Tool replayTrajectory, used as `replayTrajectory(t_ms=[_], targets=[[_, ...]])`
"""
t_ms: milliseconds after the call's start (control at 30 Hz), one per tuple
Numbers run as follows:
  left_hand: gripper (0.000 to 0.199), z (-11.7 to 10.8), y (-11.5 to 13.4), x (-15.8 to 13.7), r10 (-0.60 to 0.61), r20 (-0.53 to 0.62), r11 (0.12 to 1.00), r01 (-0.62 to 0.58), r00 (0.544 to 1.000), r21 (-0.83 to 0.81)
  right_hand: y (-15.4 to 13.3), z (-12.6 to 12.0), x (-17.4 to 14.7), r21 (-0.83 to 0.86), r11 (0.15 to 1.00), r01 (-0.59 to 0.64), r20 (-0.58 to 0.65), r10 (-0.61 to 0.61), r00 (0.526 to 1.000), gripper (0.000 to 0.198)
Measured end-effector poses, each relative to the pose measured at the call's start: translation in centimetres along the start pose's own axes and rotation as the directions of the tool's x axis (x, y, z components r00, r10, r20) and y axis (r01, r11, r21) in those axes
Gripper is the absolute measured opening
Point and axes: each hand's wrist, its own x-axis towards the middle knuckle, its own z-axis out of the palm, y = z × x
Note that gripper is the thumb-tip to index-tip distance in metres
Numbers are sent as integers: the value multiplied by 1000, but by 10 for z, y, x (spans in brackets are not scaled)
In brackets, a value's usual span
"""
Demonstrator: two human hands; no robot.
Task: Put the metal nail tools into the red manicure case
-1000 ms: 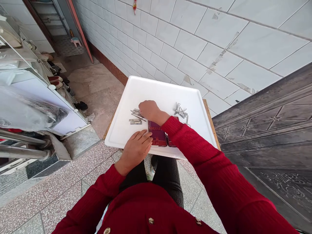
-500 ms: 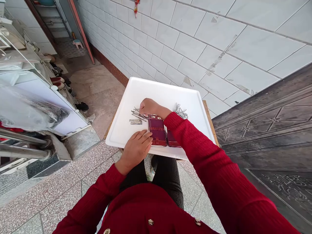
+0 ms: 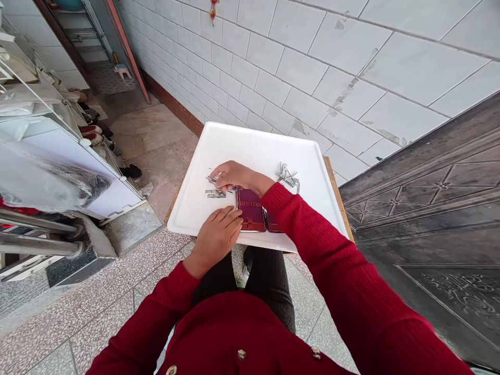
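An opened manicure case with a dark red lining and a row of small loops lies near the front of the white tray. My left hand rests flat, fingers stretched out, its tips at the case's left edge. Over the tray's left part, my right hand has its thumb and forefinger bent around slim metal manicure tools; the hand partly covers them. Just below lie nail clippers. My right forearm crosses over the case and hides much of its right half.
A pile of metal clippers and plier-like tools lies on the tray's right side. Beyond the tray stands a tiled wall. A dark carved panel is at the right, and a shelf unit with shoes at the left.
My right hand has shifted slightly left, away from the case's top edge and onto the slim tools, its thumb and forefinger now around them. My left hand stays by the case.
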Motion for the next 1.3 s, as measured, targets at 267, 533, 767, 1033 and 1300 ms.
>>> replayTrajectory(t_ms=[267,533,767,1033,1300], targets=[[23,2,-1,1,10,0,999,-10,1000,33,38,-20,-35,222,967,128,-88,-111,990,46],[22,0,-1,3,13,-3,999,-13,1000,44,69,-25,-58,241,937,254,-317,-171,933,57],[23,0,-1,3,10,7,999,-10,1000,49,74,-15,-53,179,947,267,-427,-169,888,45],[21,-2,0,5,25,1,998,-25,1000,51,71,-11,-55,-27,982,186,-557,-169,813,30],[23,-2,0,4,2,20,999,-3,1000,33,75,-11,-52,-100,984,146,-571,-177,801,26]])
